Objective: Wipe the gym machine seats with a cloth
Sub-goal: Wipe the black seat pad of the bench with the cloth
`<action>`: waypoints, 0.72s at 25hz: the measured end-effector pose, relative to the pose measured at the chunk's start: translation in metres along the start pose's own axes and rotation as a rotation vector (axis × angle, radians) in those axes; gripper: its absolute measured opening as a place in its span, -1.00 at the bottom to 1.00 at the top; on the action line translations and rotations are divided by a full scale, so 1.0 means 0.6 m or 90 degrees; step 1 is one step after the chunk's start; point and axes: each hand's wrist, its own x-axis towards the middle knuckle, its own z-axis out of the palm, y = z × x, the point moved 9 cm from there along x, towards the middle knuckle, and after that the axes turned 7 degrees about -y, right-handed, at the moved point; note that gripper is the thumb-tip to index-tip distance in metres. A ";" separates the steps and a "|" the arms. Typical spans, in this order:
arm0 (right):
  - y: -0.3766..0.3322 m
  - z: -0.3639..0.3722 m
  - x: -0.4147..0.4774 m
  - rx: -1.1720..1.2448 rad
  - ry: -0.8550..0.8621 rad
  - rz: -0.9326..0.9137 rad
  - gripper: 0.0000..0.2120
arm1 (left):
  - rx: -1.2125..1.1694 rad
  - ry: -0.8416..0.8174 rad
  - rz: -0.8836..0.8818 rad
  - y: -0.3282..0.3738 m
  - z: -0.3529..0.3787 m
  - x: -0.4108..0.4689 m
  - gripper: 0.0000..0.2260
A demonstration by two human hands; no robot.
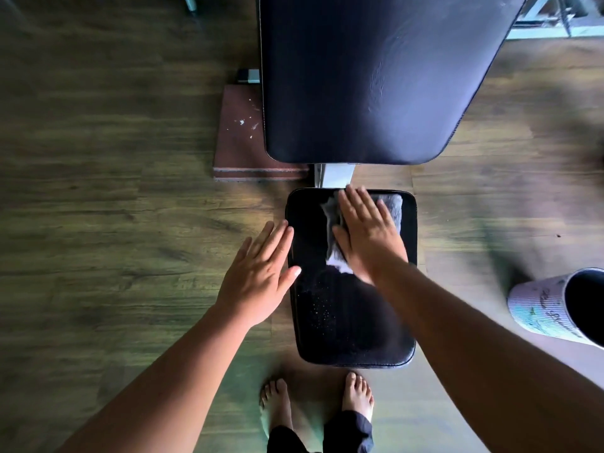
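Right hand (pixel 367 233) lying flat, fingers straight, pressing cloth (pixel 334 256) onto far end of seat (pixel 346 335); no fingers curling round cloth, palm pressure only. Left hand (pixel 261 273) spread open, holding nothing, hovering at seat's left edge; contact with seat unclear.

Risks:
- Fingertips reaching seat's far edge; harder push likely sending cloth off into gap before backrest (pixel 376 76).
- Cloth bunching under palm, leaving streaks.
- Pale specks (pixel 318 308) lying on near half, likely getting missed if strokes are running short.
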 end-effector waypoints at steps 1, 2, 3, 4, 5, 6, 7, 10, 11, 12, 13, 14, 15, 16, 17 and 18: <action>0.007 -0.009 0.035 0.003 0.004 0.030 -0.39 | 0.003 0.005 -0.002 -0.001 0.000 -0.003 -0.36; 0.006 -0.013 0.058 0.008 -0.002 0.051 -0.38 | 0.004 0.009 -0.004 -0.001 0.001 -0.005 -0.36; -0.001 -0.013 0.064 0.016 -0.008 0.063 -0.38 | 0.002 0.010 -0.006 -0.001 0.003 -0.007 -0.37; -0.013 -0.009 0.056 0.026 -0.009 0.063 -0.38 | -0.002 0.009 -0.007 -0.001 0.005 -0.009 -0.38; -0.032 -0.002 0.032 0.025 -0.013 0.042 -0.38 | -0.007 0.008 -0.006 -0.001 0.006 -0.011 -0.38; -0.056 0.007 -0.005 0.011 -0.020 0.004 -0.38 | -0.011 0.008 -0.005 -0.002 0.008 -0.013 -0.38; -0.079 0.021 -0.047 -0.009 -0.032 -0.040 -0.38 | -0.012 0.007 -0.002 -0.003 0.008 -0.015 -0.39; -0.110 0.046 -0.133 -0.036 -0.072 -0.130 -0.38 | -0.018 0.001 0.017 -0.006 0.010 -0.019 -0.39; -0.102 0.042 -0.116 -0.035 -0.070 -0.134 -0.39 | -0.017 0.002 0.021 -0.007 0.010 -0.018 -0.39; -0.092 0.034 -0.084 -0.034 -0.064 -0.118 -0.40 | -0.016 0.003 0.023 -0.009 0.009 -0.017 -0.39; -0.085 0.022 -0.042 -0.030 -0.045 -0.093 -0.40 | -0.015 0.003 0.025 -0.010 0.009 -0.017 -0.39; -0.077 0.009 0.005 -0.024 -0.024 -0.059 -0.40 | -0.012 0.002 0.028 -0.011 0.010 -0.018 -0.40; -0.072 -0.003 0.047 -0.022 -0.012 -0.030 -0.40 | -0.010 0.002 0.030 -0.012 0.011 -0.020 -0.40; -0.069 -0.010 0.078 -0.018 -0.012 -0.011 -0.40 | -0.011 0.004 0.031 -0.013 0.013 -0.022 -0.40; -0.071 -0.011 0.093 -0.010 -0.017 0.000 -0.39 | -0.017 0.008 0.030 -0.014 0.015 -0.022 -0.40; -0.077 -0.008 0.089 -0.002 -0.019 0.004 -0.39 | -0.025 0.010 0.029 -0.014 0.015 -0.024 -0.41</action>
